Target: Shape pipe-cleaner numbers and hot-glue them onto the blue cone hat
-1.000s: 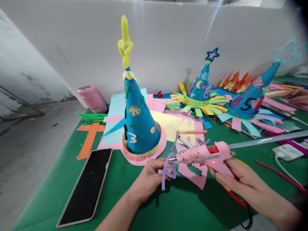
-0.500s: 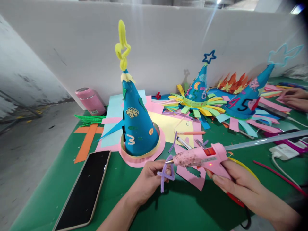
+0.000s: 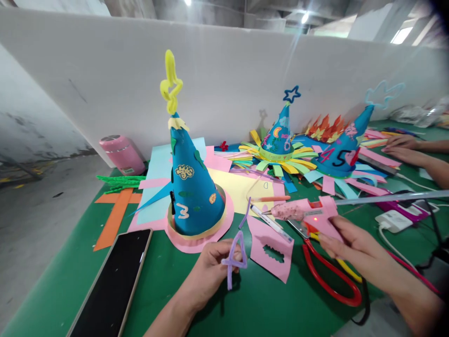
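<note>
Pinched in my left hand (image 3: 213, 262) is a purple pipe cleaner (image 3: 229, 263) bent into a shape like the number 4. My right hand (image 3: 354, 243) grips a pink hot glue gun (image 3: 308, 213) by its handle; a red light glows on its side and a long clear glue stick (image 3: 386, 199) sticks out behind. The gun's nozzle points left, apart from the pipe cleaner. Just beyond my left hand stands a blue cone hat (image 3: 196, 187) with a pink brim and a yellow pipe-cleaner topper (image 3: 171, 84). Red-handled scissors (image 3: 328, 276) lie under the glue gun.
A phone (image 3: 112, 281) lies at the left front, with a pink flask (image 3: 122, 154) behind. Pink paper (image 3: 259, 238) and a marker (image 3: 270, 222) lie mid-table. Two more blue hats (image 3: 278, 133) (image 3: 345, 145) stand back right, near another person's hands (image 3: 403, 147) and a power strip (image 3: 414, 206).
My right hand has drawn the glue gun back to the right, so its nozzle has left the purple pipe cleaner. The view has tilted up a little, and the scissors now show more.
</note>
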Available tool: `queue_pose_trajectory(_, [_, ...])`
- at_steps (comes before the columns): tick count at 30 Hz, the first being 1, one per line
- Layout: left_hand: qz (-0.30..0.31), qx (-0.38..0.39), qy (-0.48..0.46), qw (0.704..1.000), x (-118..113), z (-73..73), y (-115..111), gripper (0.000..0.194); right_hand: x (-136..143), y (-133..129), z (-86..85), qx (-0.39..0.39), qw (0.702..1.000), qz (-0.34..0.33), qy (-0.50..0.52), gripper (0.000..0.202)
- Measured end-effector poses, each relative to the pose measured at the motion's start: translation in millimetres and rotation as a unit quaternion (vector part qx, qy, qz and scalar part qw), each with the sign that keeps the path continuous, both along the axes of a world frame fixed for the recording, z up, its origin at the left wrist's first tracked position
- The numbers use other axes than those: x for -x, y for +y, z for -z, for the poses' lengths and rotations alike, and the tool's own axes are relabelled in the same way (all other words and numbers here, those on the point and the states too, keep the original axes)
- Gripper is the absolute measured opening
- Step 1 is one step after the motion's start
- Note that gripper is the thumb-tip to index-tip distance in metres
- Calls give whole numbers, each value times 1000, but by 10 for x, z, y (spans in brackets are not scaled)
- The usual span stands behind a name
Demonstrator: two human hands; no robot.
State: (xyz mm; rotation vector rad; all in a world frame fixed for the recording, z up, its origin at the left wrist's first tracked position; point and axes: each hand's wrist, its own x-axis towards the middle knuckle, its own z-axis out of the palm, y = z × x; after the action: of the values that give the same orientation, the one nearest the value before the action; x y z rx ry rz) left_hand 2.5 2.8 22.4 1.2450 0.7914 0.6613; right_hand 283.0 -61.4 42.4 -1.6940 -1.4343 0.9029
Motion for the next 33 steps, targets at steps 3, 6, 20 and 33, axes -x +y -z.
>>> queue_pose_trajectory(3, [-4, -18, 15, 1000, -13, 6, -6, 18, -247, 112, -95, -11, 993, 113, -12, 47])
queue_pose_trajectory(6, [-15, -43, 27, 999, -19, 38, -12, 19, -554, 266, -115, -5, 982, 188, -12, 68])
queue_pose_trajectory(20, [-140, -326, 194, 915, -105, 125, -71, 16, -724, 705, 389, 62, 968, 163, -183, 49])
queue_pose_trajectory(33, [-170, -402, 253, 863, -112, 163, -95, 18, -699, 712, 565, 34, 953, 166, -251, 43])
